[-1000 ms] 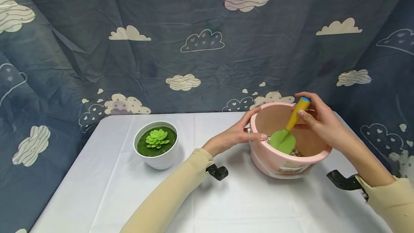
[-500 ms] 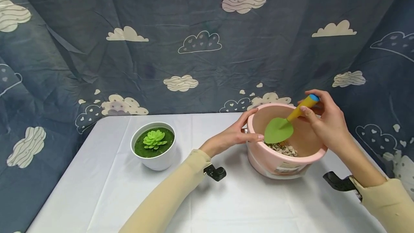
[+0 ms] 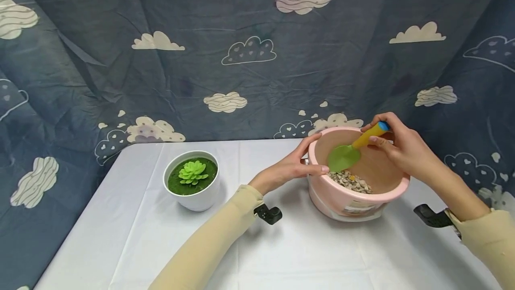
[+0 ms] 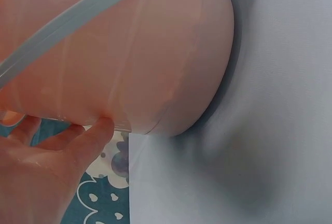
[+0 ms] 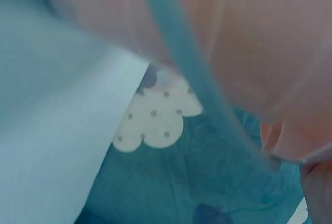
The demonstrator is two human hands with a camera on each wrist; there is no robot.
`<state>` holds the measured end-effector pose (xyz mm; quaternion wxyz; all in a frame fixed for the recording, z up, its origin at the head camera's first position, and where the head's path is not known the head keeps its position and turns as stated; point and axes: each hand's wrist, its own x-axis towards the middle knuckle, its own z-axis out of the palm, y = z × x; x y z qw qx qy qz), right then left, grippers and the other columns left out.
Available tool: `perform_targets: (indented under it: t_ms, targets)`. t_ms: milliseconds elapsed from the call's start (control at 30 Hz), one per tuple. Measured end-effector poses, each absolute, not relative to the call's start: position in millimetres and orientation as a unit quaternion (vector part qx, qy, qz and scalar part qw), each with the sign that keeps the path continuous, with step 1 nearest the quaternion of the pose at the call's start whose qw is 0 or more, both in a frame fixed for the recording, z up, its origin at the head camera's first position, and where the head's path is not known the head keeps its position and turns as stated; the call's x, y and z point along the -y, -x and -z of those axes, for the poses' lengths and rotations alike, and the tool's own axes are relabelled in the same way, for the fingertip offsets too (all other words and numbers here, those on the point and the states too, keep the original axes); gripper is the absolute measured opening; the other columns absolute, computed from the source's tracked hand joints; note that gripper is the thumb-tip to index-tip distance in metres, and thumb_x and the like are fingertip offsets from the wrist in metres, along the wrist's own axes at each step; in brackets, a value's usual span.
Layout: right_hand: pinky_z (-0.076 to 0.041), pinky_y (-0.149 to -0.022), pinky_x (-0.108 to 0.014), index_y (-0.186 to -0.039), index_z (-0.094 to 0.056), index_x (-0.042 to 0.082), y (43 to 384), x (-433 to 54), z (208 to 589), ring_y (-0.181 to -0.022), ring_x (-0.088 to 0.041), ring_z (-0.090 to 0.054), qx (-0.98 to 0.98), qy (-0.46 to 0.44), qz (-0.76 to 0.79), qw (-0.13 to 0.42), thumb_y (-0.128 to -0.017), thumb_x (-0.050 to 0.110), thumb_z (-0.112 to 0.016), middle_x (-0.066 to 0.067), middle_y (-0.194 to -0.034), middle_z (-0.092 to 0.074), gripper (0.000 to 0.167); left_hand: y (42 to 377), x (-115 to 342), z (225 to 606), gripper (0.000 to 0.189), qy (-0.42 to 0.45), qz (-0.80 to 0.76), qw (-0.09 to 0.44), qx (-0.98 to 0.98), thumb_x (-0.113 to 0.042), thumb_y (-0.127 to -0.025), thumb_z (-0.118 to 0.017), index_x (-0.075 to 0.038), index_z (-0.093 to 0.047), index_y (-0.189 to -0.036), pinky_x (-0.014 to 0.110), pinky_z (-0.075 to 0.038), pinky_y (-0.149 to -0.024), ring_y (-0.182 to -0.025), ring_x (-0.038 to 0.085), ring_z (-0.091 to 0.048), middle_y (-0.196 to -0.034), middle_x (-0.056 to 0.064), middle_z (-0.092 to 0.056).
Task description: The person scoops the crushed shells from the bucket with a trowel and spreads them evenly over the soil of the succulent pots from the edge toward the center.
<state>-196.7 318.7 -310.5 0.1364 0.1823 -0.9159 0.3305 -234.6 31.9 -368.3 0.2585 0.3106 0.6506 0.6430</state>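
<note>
A pink bucket [image 3: 337,198] stands on the right of the table, with pale chips [image 3: 351,182] on its floor and one yellow-orange piece among them. My left hand [image 3: 281,174] holds the bucket's left side, thumb over the rim. In the left wrist view its fingers [image 4: 96,140] touch the outer wall. My right hand [image 3: 406,145] pinches the yellow handle of a toy trowel [image 3: 364,136] inside the bucket's mouth. The green blade slants down to the left, near the inner left wall above the chips. In the right wrist view the bucket mostly hides the right hand.
A white pot [image 3: 201,198] holding a green succulent [image 3: 193,172] on moss-like green stands left on the white-covered table [image 3: 132,227]. Behind hangs a dark cloud-patterned cloth [image 3: 181,84]. A grey bucket handle [image 4: 67,22] crosses the left wrist view.
The trowel has gone from steep, blade low over the chips, to more slanted, its blade further left and higher. More chips show. The left hand stays at the rim.
</note>
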Motion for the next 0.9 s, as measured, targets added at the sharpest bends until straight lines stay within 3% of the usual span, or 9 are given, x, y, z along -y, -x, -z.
perform_targets:
  t_ms: [100,267,533,800,900]
  targets:
    - [-0.048,-0.071,-0.010,-0.126,-0.046,0.007,198.7,-321.3,308.8,-0.096,-0.026,-0.065,0.921,-0.213,-0.302,0.126,-0.089,-0.009,-0.064,-0.009,-0.115,-0.062,0.044,234.8,-31.5,369.0,0.083,-0.307,-0.641,0.255,-0.656,-0.032,-0.083,-0.074,-0.052,-0.025,-0.148,0.034,-0.040,-0.099,-0.132,0.028,-0.042,-0.153,-0.014,-0.025]
    - [-0.050,-0.069,-0.012,-0.122,-0.048,0.008,198.8,-323.5,307.2,-0.086,-0.017,-0.066,0.926,-0.238,-0.267,0.123,-0.088,-0.009,-0.065,-0.006,-0.111,-0.066,0.042,233.7,-31.7,369.8,0.083,-0.306,-0.640,0.257,-0.656,-0.033,-0.083,-0.074,-0.054,-0.026,-0.147,0.035,-0.040,-0.099,-0.131,0.028,-0.042,-0.153,-0.014,-0.025]
    - [-0.051,-0.067,-0.015,-0.121,-0.049,0.009,201.2,-325.0,305.2,-0.080,-0.016,-0.065,0.930,-0.231,-0.258,0.121,-0.089,-0.007,-0.065,-0.003,-0.102,-0.067,0.040,233.5,-34.7,370.7,0.083,-0.298,-0.652,0.263,-0.646,-0.028,-0.084,-0.075,-0.053,-0.027,-0.147,0.032,-0.041,-0.098,-0.134,0.025,-0.041,-0.154,-0.012,-0.025]
    - [-0.051,-0.068,-0.015,-0.128,-0.043,0.011,203.7,-326.3,303.7,-0.088,-0.026,-0.067,0.928,-0.203,-0.294,0.103,-0.091,-0.003,-0.064,-0.010,-0.108,-0.067,0.046,233.9,-35.6,370.6,0.082,-0.293,-0.659,0.263,-0.641,-0.027,-0.084,-0.075,-0.051,-0.029,-0.147,0.032,-0.044,-0.096,-0.136,0.023,-0.039,-0.154,-0.012,-0.026]
    - [-0.051,-0.069,-0.015,-0.128,-0.046,0.013,203.9,-327.7,302.8,-0.088,-0.023,-0.066,0.927,-0.184,-0.311,0.102,-0.092,0.003,-0.067,-0.010,-0.108,-0.064,0.043,233.5,-35.3,369.5,0.083,-0.295,-0.657,0.260,-0.644,-0.029,-0.083,-0.075,-0.050,-0.027,-0.148,0.032,-0.044,-0.097,-0.136,0.023,-0.039,-0.154,-0.011,-0.025]
